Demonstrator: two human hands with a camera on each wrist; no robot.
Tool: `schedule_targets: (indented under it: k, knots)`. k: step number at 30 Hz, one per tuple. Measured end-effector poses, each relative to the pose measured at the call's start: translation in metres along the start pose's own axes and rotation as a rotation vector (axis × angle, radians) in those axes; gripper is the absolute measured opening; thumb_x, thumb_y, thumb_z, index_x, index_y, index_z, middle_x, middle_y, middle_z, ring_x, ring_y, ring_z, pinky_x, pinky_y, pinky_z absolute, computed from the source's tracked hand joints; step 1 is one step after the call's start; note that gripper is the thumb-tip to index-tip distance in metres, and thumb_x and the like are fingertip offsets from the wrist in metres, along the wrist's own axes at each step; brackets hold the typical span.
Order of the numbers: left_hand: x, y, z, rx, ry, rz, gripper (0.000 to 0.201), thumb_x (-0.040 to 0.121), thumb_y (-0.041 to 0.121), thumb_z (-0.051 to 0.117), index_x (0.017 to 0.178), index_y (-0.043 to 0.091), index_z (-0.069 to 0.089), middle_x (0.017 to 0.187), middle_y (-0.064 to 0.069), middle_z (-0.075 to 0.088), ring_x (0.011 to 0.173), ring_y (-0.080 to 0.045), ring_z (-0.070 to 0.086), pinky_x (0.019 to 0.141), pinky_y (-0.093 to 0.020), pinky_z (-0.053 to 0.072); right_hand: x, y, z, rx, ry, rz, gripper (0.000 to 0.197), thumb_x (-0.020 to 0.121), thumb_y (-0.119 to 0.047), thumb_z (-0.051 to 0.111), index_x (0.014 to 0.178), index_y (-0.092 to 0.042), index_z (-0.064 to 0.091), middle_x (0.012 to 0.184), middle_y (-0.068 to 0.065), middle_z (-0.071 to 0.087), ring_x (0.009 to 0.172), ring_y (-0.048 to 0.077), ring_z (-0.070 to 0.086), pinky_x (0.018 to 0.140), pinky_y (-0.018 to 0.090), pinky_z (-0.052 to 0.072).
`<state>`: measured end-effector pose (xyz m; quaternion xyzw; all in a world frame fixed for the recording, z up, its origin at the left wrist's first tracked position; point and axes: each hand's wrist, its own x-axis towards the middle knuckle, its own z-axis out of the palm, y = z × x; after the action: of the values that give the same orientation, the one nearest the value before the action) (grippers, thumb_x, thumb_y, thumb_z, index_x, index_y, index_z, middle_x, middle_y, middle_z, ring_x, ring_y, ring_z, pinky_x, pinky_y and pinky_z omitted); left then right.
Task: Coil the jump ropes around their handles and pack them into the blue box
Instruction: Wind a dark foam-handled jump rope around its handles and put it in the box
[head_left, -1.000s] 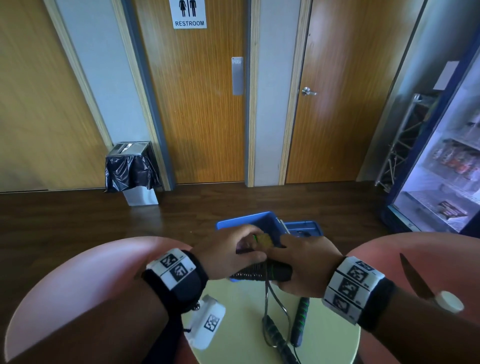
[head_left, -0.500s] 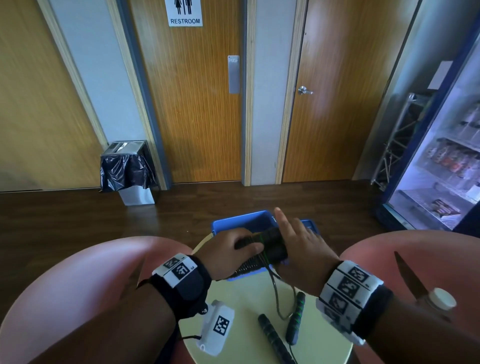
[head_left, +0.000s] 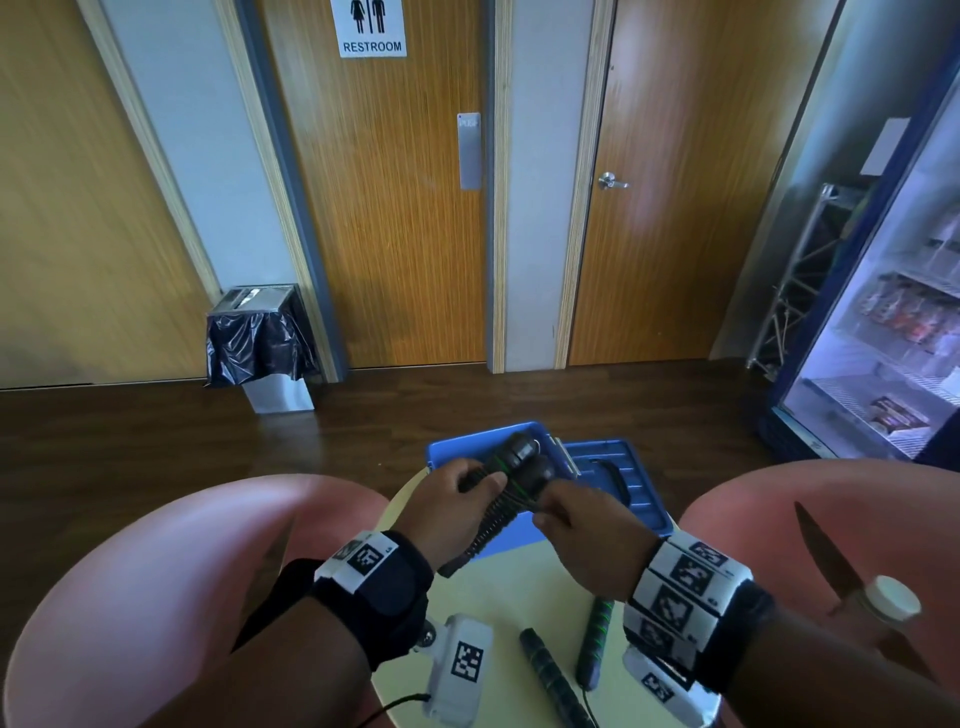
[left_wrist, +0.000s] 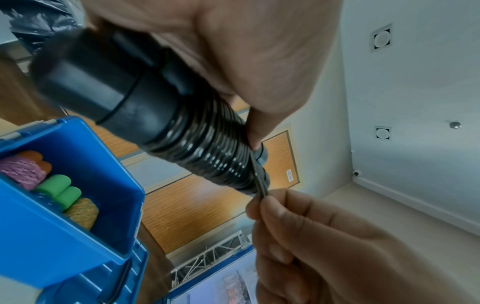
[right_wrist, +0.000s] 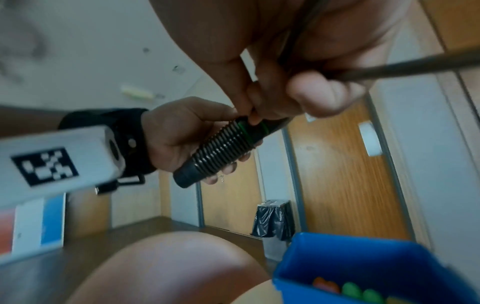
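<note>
My left hand (head_left: 452, 506) is curled round the handles (head_left: 511, 470) of a black rope, held together just above the open blue box (left_wrist: 64, 236) on the table (head_left: 511, 597). Tight coils (left_wrist: 207, 148) already cover much of the handles. My right hand (head_left: 587, 530) pinches the free cord (left_wrist: 259, 181) between thumb and fingertips (left_wrist: 270, 205), close beside the last turn. A second rope's handles (head_left: 592, 644) lie uncoiled on the table near my right wrist. In the box lie two packed bundles, one with orange grips (left_wrist: 33, 158) and one with green (left_wrist: 59, 189).

Risks, as I judge them:
- If the pinch slackens, the stiff cord may spring back and loosen several turns.
- If the left grip shifts, the two handles may splay and the coil slide off the end.
- An untucked tail may unwind once the bundle is in the box.

Against the head view half a second ago: the bundle now points up and away over the box, no longer lying across it; the right hand, then spread with a finger extended, has closed on the cord; the slack loop that hung toward the table is gone from sight.
</note>
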<state>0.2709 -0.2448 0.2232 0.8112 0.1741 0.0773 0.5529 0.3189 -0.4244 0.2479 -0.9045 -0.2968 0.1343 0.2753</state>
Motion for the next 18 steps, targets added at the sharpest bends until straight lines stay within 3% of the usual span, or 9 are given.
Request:
schedule_targets:
  k: [3,5,9,11,14,16,18]
  knots:
    - [0.005,-0.006,-0.008,-0.058,0.01,-0.039,0.027,0.084,0.048,0.063,0.086,0.021,0.068,0.073,-0.006,0.074,0.067,-0.03,0.071,0.067,-0.051,0.057,-0.002,0.004,-0.012,-0.188,-0.022,-0.033,0.014,0.104,-0.029,0.041,0.097,-0.024,0.051,0.091,-0.002,0.061,0.082,0.02,0.058,0.071,0.031,0.046]
    - [0.006,-0.008,-0.013,-0.08,0.006,-0.053,0.027,0.084,0.045,0.064,0.082,0.018,0.068,0.072,-0.008,0.073,0.067,-0.031,0.07,0.068,-0.054,0.056,-0.004,0.007,-0.021,-0.297,-0.03,-0.045,0.015,0.105,-0.025,0.037,0.094,-0.027,0.047,0.094,-0.003,0.06,0.087,0.022,0.06,0.075,0.032,0.044]
    - [-0.001,-0.009,-0.01,-0.024,-0.064,-0.01,0.033,0.074,0.055,0.062,0.082,0.023,0.067,0.075,-0.009,0.072,0.07,-0.032,0.071,0.069,-0.051,0.056,0.0,0.007,-0.045,-0.484,0.047,-0.071,0.015,0.102,-0.02,0.039,0.094,-0.023,0.052,0.089,-0.004,0.059,0.081,0.021,0.055,0.075,0.032,0.03]
    - [-0.006,-0.005,-0.005,-0.107,-0.091,-0.015,0.024,0.077,0.047,0.066,0.083,0.023,0.067,0.073,-0.009,0.071,0.065,-0.031,0.069,0.063,-0.049,0.056,0.002,0.008,-0.054,-0.527,0.086,-0.121,0.013,0.1,-0.021,0.042,0.091,-0.023,0.052,0.086,-0.006,0.056,0.079,0.019,0.053,0.075,0.033,0.03]
    - [-0.013,0.001,-0.001,-0.26,-0.158,-0.052,0.012,0.093,0.022,0.065,0.09,0.01,0.067,0.071,-0.012,0.067,0.061,-0.028,0.064,0.061,-0.04,0.051,-0.001,0.014,-0.061,-0.515,0.134,-0.207,0.017,0.102,-0.028,0.038,0.092,-0.023,0.052,0.084,-0.008,0.056,0.078,0.019,0.055,0.074,0.031,0.038]
    - [-0.021,0.006,0.001,-0.306,-0.219,-0.046,0.018,0.091,0.025,0.067,0.096,0.008,0.069,0.074,-0.012,0.069,0.066,-0.028,0.065,0.065,-0.038,0.05,-0.005,0.019,-0.063,-0.515,0.194,-0.259,0.023,0.101,-0.034,0.036,0.093,-0.023,0.054,0.081,-0.008,0.057,0.072,0.02,0.054,0.069,0.031,0.042]
    - [-0.029,0.014,0.002,-0.327,-0.25,-0.025,0.029,0.083,0.034,0.069,0.096,0.008,0.07,0.077,-0.013,0.069,0.069,-0.029,0.066,0.064,-0.036,0.05,-0.005,0.028,-0.063,-0.518,0.267,-0.324,0.034,0.098,-0.043,0.028,0.09,-0.024,0.054,0.076,-0.009,0.052,0.065,0.019,0.049,0.061,0.03,0.038]
